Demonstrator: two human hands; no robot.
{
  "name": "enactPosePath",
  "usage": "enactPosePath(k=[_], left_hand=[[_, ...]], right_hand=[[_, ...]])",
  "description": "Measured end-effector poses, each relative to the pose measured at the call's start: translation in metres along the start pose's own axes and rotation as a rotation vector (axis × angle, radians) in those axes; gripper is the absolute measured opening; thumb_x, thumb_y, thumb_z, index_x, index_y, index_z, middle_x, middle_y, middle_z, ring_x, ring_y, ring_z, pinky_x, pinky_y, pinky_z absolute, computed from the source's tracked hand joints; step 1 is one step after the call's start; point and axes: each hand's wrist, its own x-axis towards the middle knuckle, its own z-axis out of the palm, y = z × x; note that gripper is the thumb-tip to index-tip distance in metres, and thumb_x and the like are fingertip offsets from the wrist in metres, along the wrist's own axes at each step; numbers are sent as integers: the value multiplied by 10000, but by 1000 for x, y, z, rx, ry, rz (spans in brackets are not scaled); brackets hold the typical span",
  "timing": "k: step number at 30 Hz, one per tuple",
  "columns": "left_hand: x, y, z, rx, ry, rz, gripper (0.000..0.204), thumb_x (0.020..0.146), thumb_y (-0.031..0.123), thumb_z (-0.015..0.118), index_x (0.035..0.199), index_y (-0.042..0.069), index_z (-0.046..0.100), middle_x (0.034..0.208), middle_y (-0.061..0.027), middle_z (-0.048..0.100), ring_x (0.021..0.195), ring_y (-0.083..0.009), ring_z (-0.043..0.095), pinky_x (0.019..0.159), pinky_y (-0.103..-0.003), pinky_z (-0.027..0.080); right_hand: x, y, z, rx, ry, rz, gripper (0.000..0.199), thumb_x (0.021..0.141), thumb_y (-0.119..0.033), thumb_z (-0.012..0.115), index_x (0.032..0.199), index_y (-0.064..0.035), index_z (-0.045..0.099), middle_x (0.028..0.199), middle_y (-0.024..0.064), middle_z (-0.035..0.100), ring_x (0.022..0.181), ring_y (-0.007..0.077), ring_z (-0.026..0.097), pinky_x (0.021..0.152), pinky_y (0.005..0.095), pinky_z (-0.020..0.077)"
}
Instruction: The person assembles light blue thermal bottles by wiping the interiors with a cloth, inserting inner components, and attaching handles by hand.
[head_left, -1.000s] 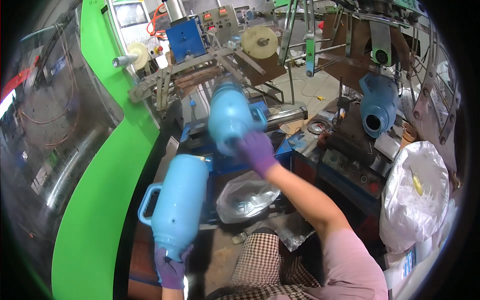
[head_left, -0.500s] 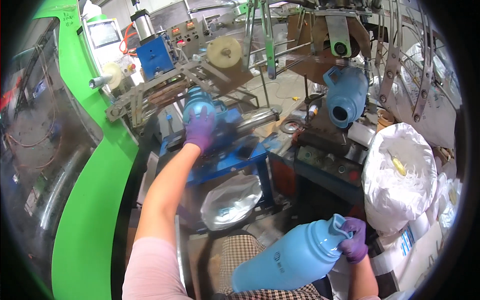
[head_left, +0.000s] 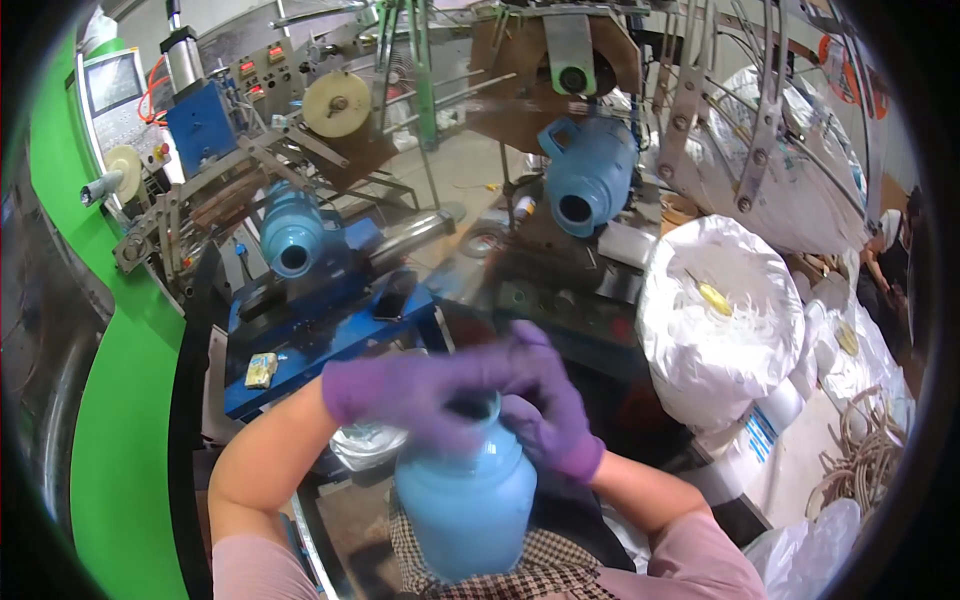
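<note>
A light blue plastic jug point(head_left: 465, 515) stands nearly upright against my lap, its open neck toward my hands. My right hand point(head_left: 555, 412), in a purple glove, is closed at the neck and rim. Across the mouth of the jug passes my left hand point(head_left: 425, 395), also gloved in purple; motion smears its fingers, so its hold is unclear. The jug's handle is hidden behind my hands. Another blue jug point(head_left: 292, 232) lies in the left machine with its mouth facing me. A third blue jug point(head_left: 590, 180), handle at upper left, sits on the right machine.
A blue bench point(head_left: 320, 350) carries a dark phone point(head_left: 396, 296) and a small yellowish packet point(head_left: 262, 370). A white sack point(head_left: 690, 370) of pale scraps stands at right, near coiled cord point(head_left: 860, 455). Green machine framing point(head_left: 120, 450) runs down the left. Another person point(head_left: 888, 255) is at far right.
My left hand has left the jug in the left machine and come to the lap jug's mouth. That jug has swung from tilted to nearly upright. The view has shifted right.
</note>
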Motion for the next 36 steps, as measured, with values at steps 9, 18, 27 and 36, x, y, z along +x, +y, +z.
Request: enactPosePath(k=[9,18,27,36], left_hand=[[-183,5,49,-34,472,-568,724,770,295,829,1416,93,572,1423,-141,549,1311,-280,518,1119,-395,411],[-223,-95,121,-241,1521,-72,779,793,401,795,1422,54,493,1361,-163,548,1140,-327,647,837,-495,602],[-15,-139,-11,292,1329,369,707,824,237,755,1454,101,466,1475,-175,452,1338,-374,478,1132,-480,393],[232,-133,-110,916,1139,460,776,792,254,779,1480,170,429,1560,-286,256,1429,-517,287,1170,-536,314]], right_hand=[[117,22,-68,-1617,30,-26,586,848,-303,684,1388,-169,501,882,133,632,725,331,656,621,449,521],[56,-33,-81,-1670,-99,-885,156,737,-215,697,777,-89,615,713,75,541,627,247,542,588,399,444],[-94,-120,-131,-354,41,235,333,601,-243,942,720,-19,725,691,79,681,606,183,643,567,292,477],[-91,-109,-101,-252,-329,254,281,705,-205,927,845,-33,755,744,69,670,673,169,644,612,272,488]])
